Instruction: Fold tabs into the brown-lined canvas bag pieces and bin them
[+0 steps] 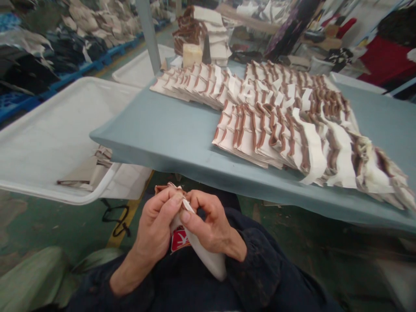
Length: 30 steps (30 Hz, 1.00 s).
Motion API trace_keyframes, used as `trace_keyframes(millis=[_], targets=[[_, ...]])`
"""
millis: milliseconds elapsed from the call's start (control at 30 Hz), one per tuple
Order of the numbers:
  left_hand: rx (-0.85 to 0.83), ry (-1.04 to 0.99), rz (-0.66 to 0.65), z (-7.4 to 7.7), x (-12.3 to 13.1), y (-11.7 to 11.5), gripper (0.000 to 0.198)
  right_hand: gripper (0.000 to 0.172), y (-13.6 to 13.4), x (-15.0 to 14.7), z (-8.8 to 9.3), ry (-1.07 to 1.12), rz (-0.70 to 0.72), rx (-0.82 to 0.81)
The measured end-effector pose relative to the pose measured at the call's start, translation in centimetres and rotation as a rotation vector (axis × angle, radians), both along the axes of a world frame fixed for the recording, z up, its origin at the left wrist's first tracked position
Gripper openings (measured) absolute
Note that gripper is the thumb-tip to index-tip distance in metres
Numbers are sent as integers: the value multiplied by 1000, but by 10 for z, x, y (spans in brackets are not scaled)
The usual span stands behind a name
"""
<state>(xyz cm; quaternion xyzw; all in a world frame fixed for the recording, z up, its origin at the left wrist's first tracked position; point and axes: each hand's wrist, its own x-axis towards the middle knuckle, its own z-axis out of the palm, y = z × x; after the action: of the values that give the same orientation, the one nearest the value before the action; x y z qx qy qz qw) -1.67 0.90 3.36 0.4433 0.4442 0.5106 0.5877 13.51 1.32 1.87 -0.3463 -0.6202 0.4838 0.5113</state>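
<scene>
Close to my body, my left hand (155,227) and my right hand (208,223) meet over a white fabric piece (209,258) with brown trim at its far end. Thumb and fingers of each hand are pinched on its upper edge. The lower part of the piece hangs rounded beneath my right hand. A red patch with white marking (178,240) shows between my wrists, and I cannot tell whether it is on my dark clothing or on the piece. My fingers hide part of the pinched edge.
A blue-grey covered table (182,125) lies ahead, bearing rows of stacked cream fabric pieces with brown edges (250,130) and white strips (313,151). Left of it stands a white bin (65,112) holding some folded pieces (84,171). A grey post (149,34) rises behind the table.
</scene>
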Motion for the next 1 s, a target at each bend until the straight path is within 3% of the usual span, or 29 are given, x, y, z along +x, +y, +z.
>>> trace_keyframes(millis=[133,300,400,500,733,900,1000], targets=[[-42,-42,25,0,8,3,39,39,3,-3,0,-12,-36,64],[3,46,-9,1,-1,10,38,42,5,6,2,-104,-24,-128],[58,196,-19,2,-7,12,30,47,7,12,5,-190,-42,-226],[64,302,-32,-1,-10,11,36,45,6,13,6,-208,-14,-269],[-30,171,10,-16,-12,13,54,47,7,6,13,-147,-5,-257],[39,363,-48,0,-11,27,54,43,17,8,18,-270,-67,-149],[155,505,66,11,-16,33,51,40,35,22,27,-342,-52,-107]])
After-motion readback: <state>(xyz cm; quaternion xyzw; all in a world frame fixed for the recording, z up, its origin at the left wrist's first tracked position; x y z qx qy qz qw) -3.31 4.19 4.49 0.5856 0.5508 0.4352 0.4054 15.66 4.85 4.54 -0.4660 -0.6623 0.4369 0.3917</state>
